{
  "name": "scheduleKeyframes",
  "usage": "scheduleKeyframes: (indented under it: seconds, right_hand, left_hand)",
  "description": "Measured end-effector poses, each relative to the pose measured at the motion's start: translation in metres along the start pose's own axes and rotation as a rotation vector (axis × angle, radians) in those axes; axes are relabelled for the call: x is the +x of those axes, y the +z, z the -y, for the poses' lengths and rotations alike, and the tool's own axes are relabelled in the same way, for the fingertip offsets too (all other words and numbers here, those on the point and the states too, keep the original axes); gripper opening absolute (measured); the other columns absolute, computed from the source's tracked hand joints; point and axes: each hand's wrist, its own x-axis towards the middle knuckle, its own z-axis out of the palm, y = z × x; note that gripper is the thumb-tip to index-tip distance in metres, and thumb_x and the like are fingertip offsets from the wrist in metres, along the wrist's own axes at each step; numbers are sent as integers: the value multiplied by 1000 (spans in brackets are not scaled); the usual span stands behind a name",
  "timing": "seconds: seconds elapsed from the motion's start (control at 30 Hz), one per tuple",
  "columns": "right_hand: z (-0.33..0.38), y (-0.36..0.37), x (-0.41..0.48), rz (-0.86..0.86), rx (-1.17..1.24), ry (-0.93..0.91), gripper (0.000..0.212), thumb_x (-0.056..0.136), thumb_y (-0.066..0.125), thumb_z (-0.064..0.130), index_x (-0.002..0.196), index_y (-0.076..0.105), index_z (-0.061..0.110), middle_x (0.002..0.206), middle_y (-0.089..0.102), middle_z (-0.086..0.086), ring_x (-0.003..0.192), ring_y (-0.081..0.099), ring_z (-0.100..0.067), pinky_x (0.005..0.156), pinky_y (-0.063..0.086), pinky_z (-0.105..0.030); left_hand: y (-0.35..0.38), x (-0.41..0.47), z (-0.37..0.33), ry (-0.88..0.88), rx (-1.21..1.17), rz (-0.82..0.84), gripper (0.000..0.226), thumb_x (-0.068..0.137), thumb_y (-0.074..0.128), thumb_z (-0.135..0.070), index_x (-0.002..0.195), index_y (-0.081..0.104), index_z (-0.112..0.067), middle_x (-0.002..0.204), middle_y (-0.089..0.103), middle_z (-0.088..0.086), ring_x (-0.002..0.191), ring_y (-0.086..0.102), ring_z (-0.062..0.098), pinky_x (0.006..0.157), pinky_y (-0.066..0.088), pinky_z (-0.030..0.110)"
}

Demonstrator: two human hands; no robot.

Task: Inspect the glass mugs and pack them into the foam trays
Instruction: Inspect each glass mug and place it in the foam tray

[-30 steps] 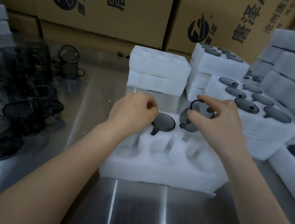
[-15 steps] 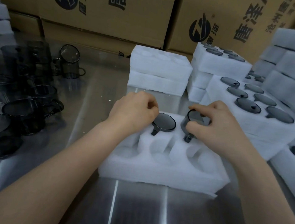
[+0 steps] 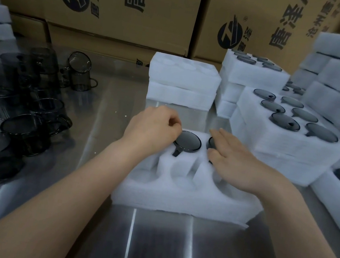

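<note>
Pressing flat, my right hand (image 3: 238,160) lies open-palmed on a mug (image 3: 211,142) seated in the foam tray (image 3: 186,197), centre frame; my left hand's (image 3: 153,133) grip curls beside the neighbouring mug (image 3: 189,141), its hold unclear.

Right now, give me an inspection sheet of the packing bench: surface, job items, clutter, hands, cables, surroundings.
Surface: steel bench, reflective, bare in front.
Job items: foam tray in the middle; one mug seated in its far row, a second mug mostly hidden under the right hand; near pockets empty. Loose mugs grouped at left.
Clutter: spare empty trays stacked behind; filled trays at right.
Hands: left hand curled at the first mug's rim, grip unclear; right hand flat, fingers extended over the second mug.
Cables: nothing seen.
Surroundings: printed cartons along the back, more foam stacks at both edges.
</note>
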Motion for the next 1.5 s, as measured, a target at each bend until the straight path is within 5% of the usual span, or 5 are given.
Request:
scheduleKeyframes:
  seconds: [0.23,0.57,0.73,1.0,1.5]
  right_hand:
    - [8,-2,-2,26,8,74,63,102,19,50,156,-2,27,164,-13,4,150,-13,-11,122,1,-41]
    - [4,9,-1,-99,37,38,58,102,25,43,155,14,21,157,21,4,146,9,-15,117,19,-40]
    - [2,9,1,-111,70,22,60,101,26,45,155,16,20,156,24,4,146,11,-15,117,19,-41]
    - [-1,11,2,-123,76,9,63,101,26,46,156,13,19,157,22,4,146,9,-15,118,19,-42]
    - [-4,14,6,-145,88,-1,64,100,29,46,155,15,19,157,21,5,146,8,-14,117,17,-37]
  left_hand:
    - [0,-1,-2,-6,15,4,20,85,52,-24,90,71,-29,91,70,-8,89,62,21,65,44,29]
    - [-11,-3,-4,8,-214,-202,21,86,54,-17,85,70,-30,73,65,-11,80,64,20,74,53,36]
    - [-38,-4,9,-2,240,-304,22,89,51,-22,105,67,-19,100,66,3,94,58,30,70,37,32]
    - [-79,-19,44,-462,819,-131,46,89,49,-48,127,50,-23,133,48,15,125,37,39,104,25,49]
    - [-77,-24,76,-406,494,-238,34,85,54,-5,118,58,-13,117,48,17,99,54,40,95,31,44]
